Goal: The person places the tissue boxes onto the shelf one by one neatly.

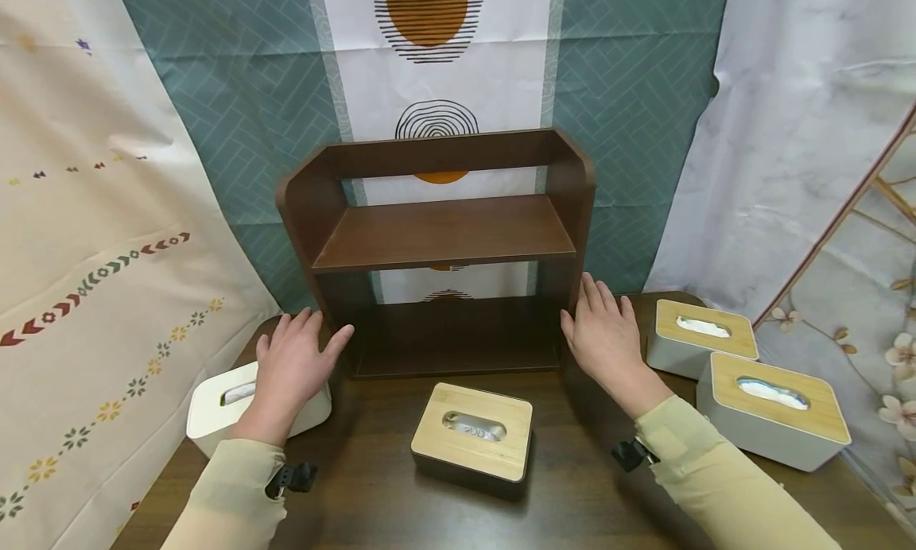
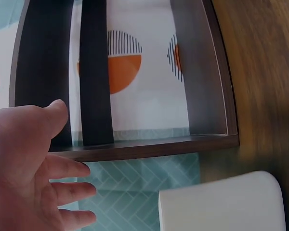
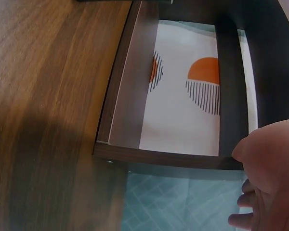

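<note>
A dark brown two-tier desk shelf stands upright on the table between both hands. My left hand is at its left side, fingers straight and thumb spread apart. In the left wrist view the thumb overlaps the shelf's side panel, and the other fingers extend past its outer face. My right hand lies along the right side with fingers extended. In the right wrist view its thumb is right at the panel's edge, the fingers partly hidden behind the hand. Both shelf tiers hold nothing.
A tissue box with a wooden lid sits in front of the shelf. At left, a white tissue box is partly behind my left forearm. Two grey tissue boxes, one farther back and one nearer, stand at right. Patterned cloths hang around the table.
</note>
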### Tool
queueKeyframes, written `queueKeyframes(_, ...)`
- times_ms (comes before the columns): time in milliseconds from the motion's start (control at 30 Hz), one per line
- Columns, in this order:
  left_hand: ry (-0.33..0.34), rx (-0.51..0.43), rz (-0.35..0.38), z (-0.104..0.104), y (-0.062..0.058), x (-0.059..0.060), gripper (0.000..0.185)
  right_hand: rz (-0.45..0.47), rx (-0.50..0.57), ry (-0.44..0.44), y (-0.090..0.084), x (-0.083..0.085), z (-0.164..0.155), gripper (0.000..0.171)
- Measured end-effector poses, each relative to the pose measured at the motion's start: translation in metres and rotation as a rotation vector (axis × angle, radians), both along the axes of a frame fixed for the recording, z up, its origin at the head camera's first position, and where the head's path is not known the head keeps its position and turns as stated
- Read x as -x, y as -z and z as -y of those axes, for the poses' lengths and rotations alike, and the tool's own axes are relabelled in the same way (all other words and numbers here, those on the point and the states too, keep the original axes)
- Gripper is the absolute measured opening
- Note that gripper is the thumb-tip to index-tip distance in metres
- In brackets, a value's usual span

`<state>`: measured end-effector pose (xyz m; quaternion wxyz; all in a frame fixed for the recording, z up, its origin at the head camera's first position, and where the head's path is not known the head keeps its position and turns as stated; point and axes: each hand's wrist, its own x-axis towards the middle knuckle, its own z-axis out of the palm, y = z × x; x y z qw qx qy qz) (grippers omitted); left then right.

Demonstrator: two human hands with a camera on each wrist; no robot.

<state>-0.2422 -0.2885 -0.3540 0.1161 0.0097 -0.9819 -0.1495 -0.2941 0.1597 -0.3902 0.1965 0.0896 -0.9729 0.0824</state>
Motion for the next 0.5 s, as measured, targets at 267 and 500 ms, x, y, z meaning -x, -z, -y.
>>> queueKeyframes(267,-0.007,0.007,-0.025,-0.010,0.002,0.001,0.084,0.000,0.020,0.003,0.000,0.000,-0.008,0.067)
queueKeyframes(500,-0.009,0.013,-0.035,-0.018,0.003,0.001,0.083,-0.014,0.042,0.011,0.001,-0.001,-0.013,0.066)
